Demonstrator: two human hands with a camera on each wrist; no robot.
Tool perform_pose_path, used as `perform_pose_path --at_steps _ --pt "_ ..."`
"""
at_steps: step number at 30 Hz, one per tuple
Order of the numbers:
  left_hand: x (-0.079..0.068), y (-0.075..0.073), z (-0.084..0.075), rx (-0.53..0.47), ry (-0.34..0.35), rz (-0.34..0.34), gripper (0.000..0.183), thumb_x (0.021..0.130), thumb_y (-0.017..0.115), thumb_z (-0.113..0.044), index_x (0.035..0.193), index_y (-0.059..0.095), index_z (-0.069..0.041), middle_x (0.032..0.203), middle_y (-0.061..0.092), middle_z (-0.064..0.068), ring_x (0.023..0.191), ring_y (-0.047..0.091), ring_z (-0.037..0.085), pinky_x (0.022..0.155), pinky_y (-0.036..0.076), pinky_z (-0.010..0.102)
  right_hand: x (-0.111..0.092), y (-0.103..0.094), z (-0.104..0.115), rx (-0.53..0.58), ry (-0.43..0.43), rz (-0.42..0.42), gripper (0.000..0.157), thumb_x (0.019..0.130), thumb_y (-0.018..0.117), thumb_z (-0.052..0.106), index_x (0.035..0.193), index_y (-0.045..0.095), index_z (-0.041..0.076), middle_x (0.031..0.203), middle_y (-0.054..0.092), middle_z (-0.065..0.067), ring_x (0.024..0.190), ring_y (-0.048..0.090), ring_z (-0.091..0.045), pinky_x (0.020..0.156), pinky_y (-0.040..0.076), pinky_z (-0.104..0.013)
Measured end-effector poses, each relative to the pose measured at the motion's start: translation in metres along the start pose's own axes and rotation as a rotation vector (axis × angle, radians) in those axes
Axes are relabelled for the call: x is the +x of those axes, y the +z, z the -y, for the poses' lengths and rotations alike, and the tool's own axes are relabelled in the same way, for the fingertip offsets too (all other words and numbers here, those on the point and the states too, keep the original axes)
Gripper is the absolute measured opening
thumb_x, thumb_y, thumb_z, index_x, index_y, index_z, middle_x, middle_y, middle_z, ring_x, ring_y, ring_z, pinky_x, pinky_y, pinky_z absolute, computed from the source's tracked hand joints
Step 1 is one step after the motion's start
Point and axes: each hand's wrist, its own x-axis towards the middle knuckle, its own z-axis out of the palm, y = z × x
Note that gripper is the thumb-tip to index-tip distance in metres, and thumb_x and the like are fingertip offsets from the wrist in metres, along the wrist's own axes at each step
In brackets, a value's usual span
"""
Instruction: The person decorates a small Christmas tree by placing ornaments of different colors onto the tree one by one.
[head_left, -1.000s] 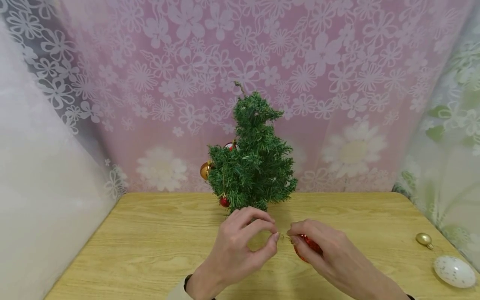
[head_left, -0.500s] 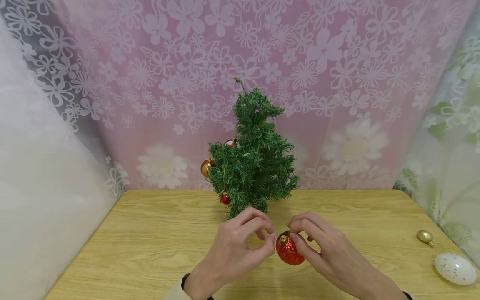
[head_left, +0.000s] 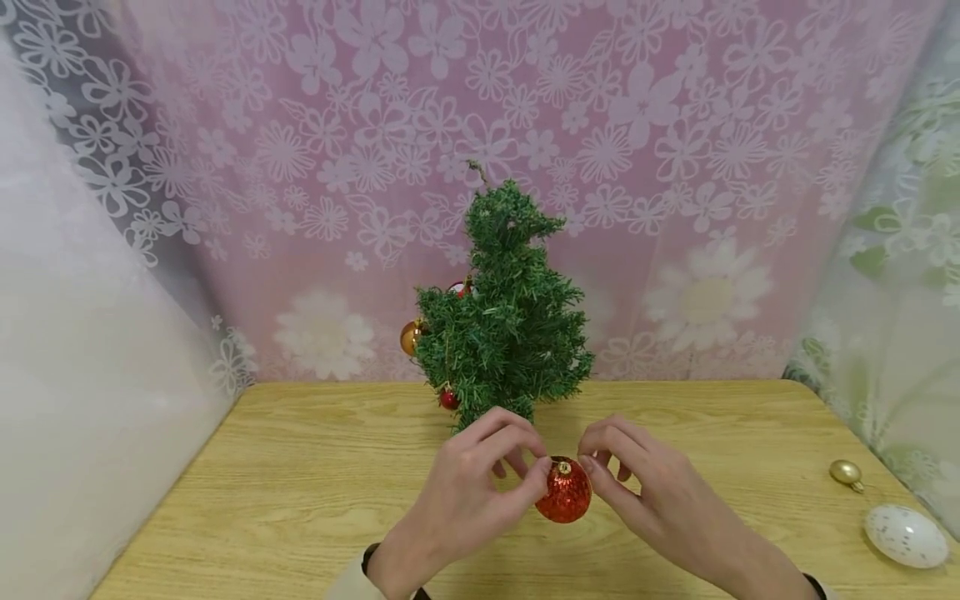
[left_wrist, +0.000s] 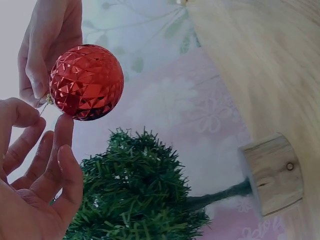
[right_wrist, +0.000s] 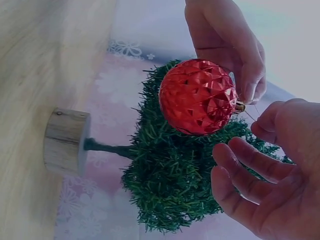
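A shiny red faceted Christmas bauble (head_left: 564, 493) with a gold cap hangs from a thin gold string (right_wrist: 250, 115) between both hands. My left hand (head_left: 480, 492) pinches one side of the string between thumb and index finger. On the other side, my right hand (head_left: 645, 492) pinches the string in the same way, its other fingers loosely bent. In the left wrist view, a left fingertip lies against or very near the bauble (left_wrist: 87, 82). Just beyond the hands stands a small green artificial Christmas tree (head_left: 510, 308), its round wooden base (right_wrist: 66, 141) visible in the wrist views.
On the tree's left side hang a gold bauble (head_left: 411, 338), a small red bauble (head_left: 448, 399) and a red-and-white one (head_left: 460, 289). At the wooden table's (head_left: 300, 467) right edge lie a small gold bauble (head_left: 846, 473) and a white speckled egg-shaped ornament (head_left: 906, 536). Floral curtains surround the table.
The red bauble has swung out from under my right hand and moved left, hanging between the hands. The string is now spread between both hands' fingertips.
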Motion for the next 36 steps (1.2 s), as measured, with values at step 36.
perform_pose_path --at_steps 36 --pt "0.063 -0.026 -0.010 0.482 0.352 -0.294 0.008 0.090 0.070 -0.017 0.085 0.076 -0.016 0.098 0.072 0.000 0.091 0.067 0.017 0.074 0.049 0.033 0.065 -0.023 -0.011 -0.097 -0.203 -0.162 0.037 0.109 0.044 0.033 0.101 0.065 0.004 0.093 0.067 -0.003 0.078 0.061 -0.010 0.068 0.051 -0.015"
